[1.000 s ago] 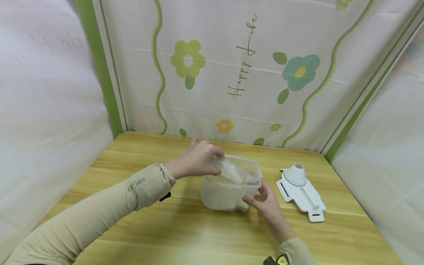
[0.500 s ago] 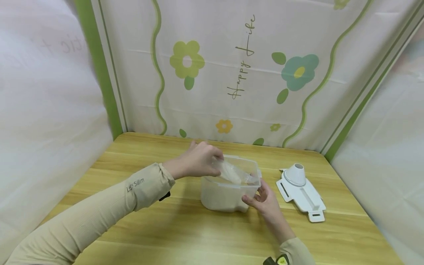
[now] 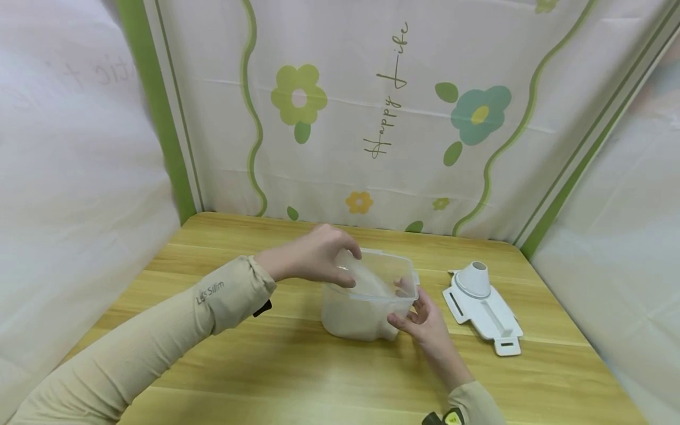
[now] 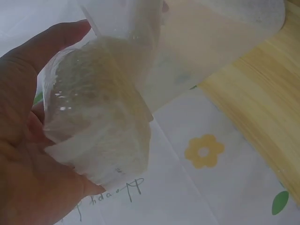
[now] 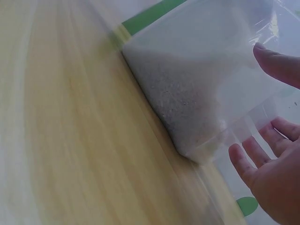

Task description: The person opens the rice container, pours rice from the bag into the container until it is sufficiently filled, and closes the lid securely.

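A translucent plastic container (image 3: 350,319) stands at the middle of the wooden table. My left hand (image 3: 313,255) is at its left rim, gripping a clear plastic bag (image 4: 98,117) of pale grains between thumb and fingers. That bag slants down into the container, its lower end hidden by the wall. Through the container's side, the right wrist view shows a heap of pale grains (image 5: 176,93) at the bottom. My right hand (image 3: 427,324) grips the container's right end, thumb on the near side and fingers round the corner.
A white plastic lid-like piece (image 3: 491,316) with an upright hollow cone (image 3: 474,280) and slotted tabs lies on the table (image 3: 276,366) to the right of the container. Patterned cloth walls (image 3: 340,147) close off the back and both sides.
My left hand has shifted slightly left and its grip has opened wider round the bag. The bag's loose clear end no longer shows toward the container's right. My right hand has stayed still.
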`<state>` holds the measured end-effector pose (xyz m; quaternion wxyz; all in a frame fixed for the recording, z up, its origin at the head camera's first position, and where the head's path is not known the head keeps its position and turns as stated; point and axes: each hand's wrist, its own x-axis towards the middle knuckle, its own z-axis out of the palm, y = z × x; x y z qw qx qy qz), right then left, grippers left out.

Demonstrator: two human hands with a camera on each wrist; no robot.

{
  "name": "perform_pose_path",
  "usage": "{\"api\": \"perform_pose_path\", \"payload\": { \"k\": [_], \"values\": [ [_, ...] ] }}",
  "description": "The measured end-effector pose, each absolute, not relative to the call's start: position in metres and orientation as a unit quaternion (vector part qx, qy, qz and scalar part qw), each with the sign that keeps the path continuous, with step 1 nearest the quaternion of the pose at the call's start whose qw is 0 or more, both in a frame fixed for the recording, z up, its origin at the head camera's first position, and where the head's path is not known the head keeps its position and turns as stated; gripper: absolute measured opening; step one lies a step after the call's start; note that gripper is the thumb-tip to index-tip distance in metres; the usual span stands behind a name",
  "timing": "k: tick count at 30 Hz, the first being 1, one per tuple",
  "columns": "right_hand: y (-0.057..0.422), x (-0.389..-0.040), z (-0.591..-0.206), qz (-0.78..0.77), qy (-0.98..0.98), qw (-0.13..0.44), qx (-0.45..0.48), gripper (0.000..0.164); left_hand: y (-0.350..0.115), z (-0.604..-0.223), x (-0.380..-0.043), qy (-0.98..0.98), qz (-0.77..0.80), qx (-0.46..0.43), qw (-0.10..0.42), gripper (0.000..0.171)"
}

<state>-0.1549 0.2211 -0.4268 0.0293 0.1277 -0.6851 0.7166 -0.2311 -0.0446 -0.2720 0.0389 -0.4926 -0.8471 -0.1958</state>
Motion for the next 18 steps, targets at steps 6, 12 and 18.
{"api": "perform_pose_path", "payload": {
  "k": [6,12,18],
  "values": [
    [0.2212,-0.1551,-0.4265,0.718,-0.685,0.027,0.124,0.075,-0.0421,-0.2687,-0.2301,-0.857,-0.164,-0.488,0.034,0.029],
    [0.2216,-0.1545,-0.4258,0.720,-0.682,0.027,0.125,0.074,-0.0428,-0.2674,-0.2284,-0.863,-0.143,-0.484,0.035,0.030],
    [0.2214,-0.1543,-0.4263,0.721,-0.680,0.026,0.128,0.074,-0.0446,-0.2659,-0.2259,-0.869,-0.134,-0.474,0.036,0.032]
  ]
}}
